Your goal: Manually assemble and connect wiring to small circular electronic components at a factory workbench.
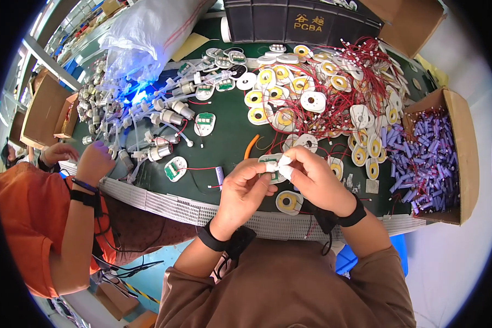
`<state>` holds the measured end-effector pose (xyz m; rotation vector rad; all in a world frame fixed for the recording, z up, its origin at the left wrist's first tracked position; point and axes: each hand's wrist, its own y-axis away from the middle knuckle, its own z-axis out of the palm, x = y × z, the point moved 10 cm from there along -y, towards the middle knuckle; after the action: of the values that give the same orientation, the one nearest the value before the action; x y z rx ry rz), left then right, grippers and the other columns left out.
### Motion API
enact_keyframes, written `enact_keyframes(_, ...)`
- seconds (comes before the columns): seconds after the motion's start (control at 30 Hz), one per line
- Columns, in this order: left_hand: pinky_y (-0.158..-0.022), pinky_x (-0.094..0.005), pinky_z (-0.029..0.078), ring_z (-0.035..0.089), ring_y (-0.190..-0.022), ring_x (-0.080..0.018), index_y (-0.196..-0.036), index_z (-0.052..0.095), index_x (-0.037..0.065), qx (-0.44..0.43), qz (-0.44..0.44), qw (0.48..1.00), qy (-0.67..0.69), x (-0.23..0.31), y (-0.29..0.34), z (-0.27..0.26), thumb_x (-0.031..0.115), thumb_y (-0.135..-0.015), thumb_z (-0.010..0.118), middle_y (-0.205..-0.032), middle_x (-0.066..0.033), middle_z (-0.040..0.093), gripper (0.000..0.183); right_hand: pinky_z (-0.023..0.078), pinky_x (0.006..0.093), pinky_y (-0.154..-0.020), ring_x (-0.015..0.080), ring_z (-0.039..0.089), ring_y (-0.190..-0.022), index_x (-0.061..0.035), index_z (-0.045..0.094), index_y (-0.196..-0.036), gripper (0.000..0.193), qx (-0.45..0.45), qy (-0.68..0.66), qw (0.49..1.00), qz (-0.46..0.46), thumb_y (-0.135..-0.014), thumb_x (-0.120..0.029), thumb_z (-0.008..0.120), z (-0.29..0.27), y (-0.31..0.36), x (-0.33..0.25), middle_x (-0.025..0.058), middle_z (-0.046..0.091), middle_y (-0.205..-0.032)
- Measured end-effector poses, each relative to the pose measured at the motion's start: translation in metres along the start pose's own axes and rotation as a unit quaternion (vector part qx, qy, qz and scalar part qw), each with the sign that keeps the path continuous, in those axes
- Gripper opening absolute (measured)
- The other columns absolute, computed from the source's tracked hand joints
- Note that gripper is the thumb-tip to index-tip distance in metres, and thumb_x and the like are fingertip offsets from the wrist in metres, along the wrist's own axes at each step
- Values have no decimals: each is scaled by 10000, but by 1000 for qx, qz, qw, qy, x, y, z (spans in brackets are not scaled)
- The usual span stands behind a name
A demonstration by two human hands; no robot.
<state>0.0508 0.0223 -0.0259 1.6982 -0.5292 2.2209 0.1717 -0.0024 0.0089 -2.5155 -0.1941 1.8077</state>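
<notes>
Just above the table's near edge, my left hand [245,190] and my right hand [316,179] meet with fingertips pinched. White coverings show on some fingertips. Whatever small piece they pinch is hidden by the fingers. Right behind the fingertips is a white oval plate with a green circuit board [274,176]; whether it is held or lies on the table I cannot tell. Close to my left hand, a purple cylindrical battery [220,177] is wired to another white plate with a green board [175,169]. A white plate with a yellow ring [289,202] lies below my hands.
Many yellow-ringed plates [300,83] with red wires [361,57] are heaped ahead. An open carton [467,158] of purple batteries stands right, a black crate [257,24] at the back. Motor-like fittings with tubes [161,117] lie left, where a co-worker's hand [94,161] works.
</notes>
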Motion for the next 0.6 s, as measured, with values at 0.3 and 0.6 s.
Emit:
enact_keyframes(0.3,-540,-195,514,609,-648,-96,-972,614,-25,-1,-109,992,-67,-7,3,-9,73,-865,602,-914,-56,558,146,457,329,-601,222,564,-697,-22,515,-976,170,-10,108,991,-74,-817,-52,567,8,3,-11,91,558,-829)
enact_keyframes(0.6,-460,-213,508,604,-539,-111,-955,615,-40,1,-240,971,-17,-18,5,-13,171,-849,632,-751,-71,624,236,489,327,-653,233,562,-782,-45,539,-916,201,30,402,871,-281,-723,-74,586,24,15,-59,63,530,-844)
